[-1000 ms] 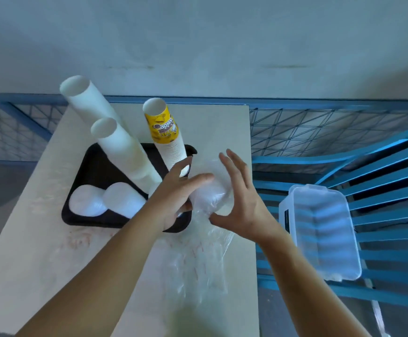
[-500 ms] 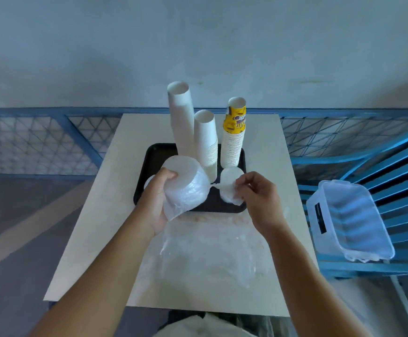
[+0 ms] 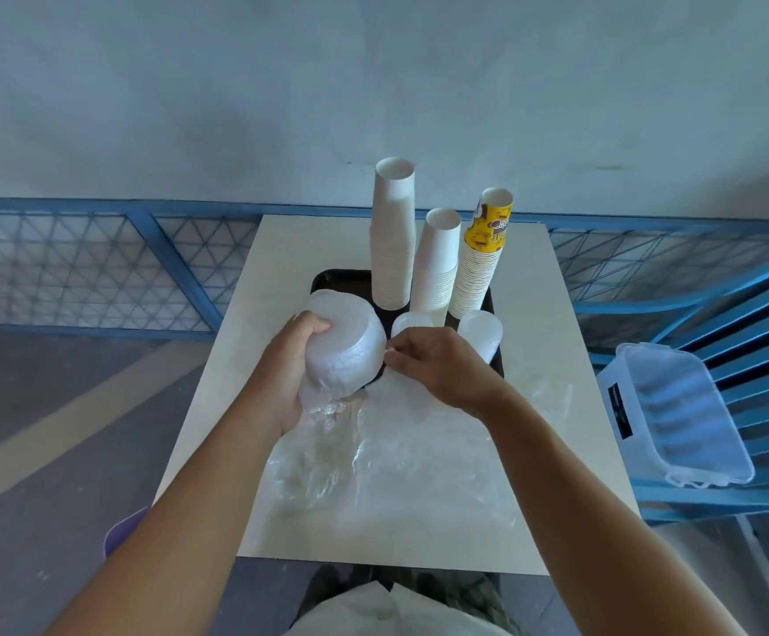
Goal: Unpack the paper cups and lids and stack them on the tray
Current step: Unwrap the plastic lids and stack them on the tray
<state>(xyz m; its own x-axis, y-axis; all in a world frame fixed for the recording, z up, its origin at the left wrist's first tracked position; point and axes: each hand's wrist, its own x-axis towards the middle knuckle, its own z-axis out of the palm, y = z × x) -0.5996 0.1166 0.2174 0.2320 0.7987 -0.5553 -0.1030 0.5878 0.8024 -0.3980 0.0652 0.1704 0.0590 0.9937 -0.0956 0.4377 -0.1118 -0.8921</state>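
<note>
Left hand (image 3: 288, 367) grips a wrapped lid stack (image 3: 346, 344) above the near-left edge of the black tray (image 3: 330, 280). Right hand (image 3: 437, 364), fingers curled, pinches its plastic wrapping (image 3: 323, 403). On the tray, three cup stacks (image 3: 437, 263) stand upright, with two smaller lid stacks (image 3: 481, 337) in front of them.

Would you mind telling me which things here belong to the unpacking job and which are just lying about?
Job: tray, tall cup stack, shorter cup stack, yellow cup stack, wrapped lid stack gripped by left hand, right hand pinching it, other lid stacks.
Lying about: clear box, blue chair, empty wrappers.
</note>
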